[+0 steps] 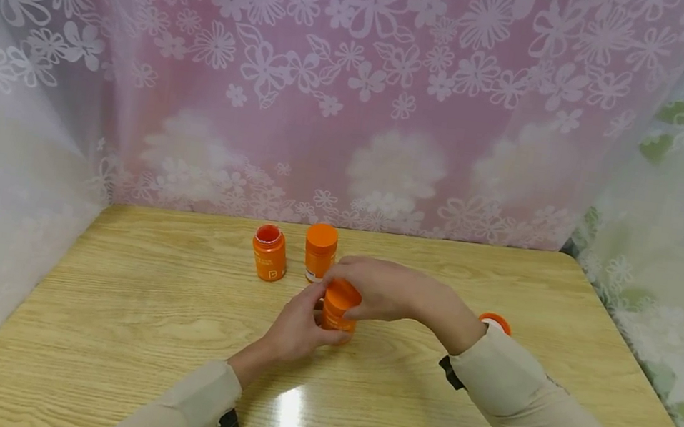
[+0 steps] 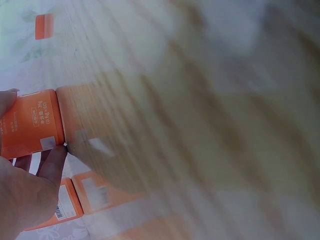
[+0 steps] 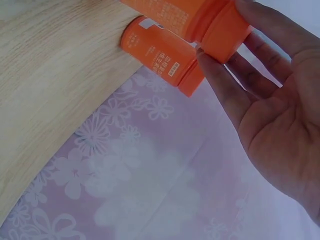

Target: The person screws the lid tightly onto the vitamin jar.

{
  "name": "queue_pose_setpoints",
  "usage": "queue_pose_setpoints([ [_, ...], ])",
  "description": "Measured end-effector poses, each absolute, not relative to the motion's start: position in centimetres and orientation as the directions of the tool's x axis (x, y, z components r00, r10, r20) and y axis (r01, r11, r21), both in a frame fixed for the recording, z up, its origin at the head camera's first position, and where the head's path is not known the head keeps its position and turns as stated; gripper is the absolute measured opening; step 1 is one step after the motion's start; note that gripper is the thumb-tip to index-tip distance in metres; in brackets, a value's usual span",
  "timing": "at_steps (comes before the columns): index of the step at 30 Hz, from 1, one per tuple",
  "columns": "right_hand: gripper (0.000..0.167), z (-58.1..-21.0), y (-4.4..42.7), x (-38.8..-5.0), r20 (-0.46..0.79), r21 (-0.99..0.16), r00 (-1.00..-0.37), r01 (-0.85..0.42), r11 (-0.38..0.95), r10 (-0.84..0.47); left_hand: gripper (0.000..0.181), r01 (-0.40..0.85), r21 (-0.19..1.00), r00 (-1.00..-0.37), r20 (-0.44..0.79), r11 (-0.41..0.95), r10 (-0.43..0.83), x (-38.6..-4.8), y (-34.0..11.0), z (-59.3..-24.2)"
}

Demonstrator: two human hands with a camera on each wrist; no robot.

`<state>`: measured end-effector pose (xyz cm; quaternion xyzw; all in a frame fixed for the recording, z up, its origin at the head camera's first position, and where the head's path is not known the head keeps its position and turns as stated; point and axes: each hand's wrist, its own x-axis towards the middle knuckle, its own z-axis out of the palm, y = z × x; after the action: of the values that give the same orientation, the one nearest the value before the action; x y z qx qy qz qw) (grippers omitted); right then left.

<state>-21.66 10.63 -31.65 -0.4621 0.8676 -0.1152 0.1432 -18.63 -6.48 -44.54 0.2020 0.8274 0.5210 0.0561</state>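
In the head view, an orange pill bottle (image 1: 338,323) stands upright near the middle of the table. My left hand (image 1: 296,326) grips its body low down, and its base rests on the wood in the left wrist view. From above, my right hand (image 1: 388,293) holds the bottle's orange screw lid (image 3: 220,32), fingers and thumb round the rim. The lid sits on the bottle. Just behind stands a second, capped orange bottle (image 1: 320,250), partly covered by my right hand. Left of that is an uncapped orange bottle (image 1: 269,259), its mouth showing.
A loose orange lid (image 1: 498,322) with a white inside lies to the right, partly hidden by my right sleeve. The wooden table (image 1: 127,315) ends at the back against a pink floral curtain (image 1: 306,93). Pale floral curtains hang at both sides.
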Motion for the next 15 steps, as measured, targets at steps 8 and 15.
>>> queue_pose_setpoints([
  [8,0.04,-31.59,10.02,-21.25,-0.17,-0.268,-0.592,-0.741,0.615,-0.788,0.068,0.267,0.884,-0.915,0.107,0.384,0.389,-18.65,-6.55,-44.63],
  [15,0.038,-31.15,9.89,-21.16,-0.202,-0.284,-0.586,-0.732,0.619,-0.785,0.067,0.284,0.877,-0.912,0.123,0.386,0.391,-18.66,-6.54,-44.57],
])
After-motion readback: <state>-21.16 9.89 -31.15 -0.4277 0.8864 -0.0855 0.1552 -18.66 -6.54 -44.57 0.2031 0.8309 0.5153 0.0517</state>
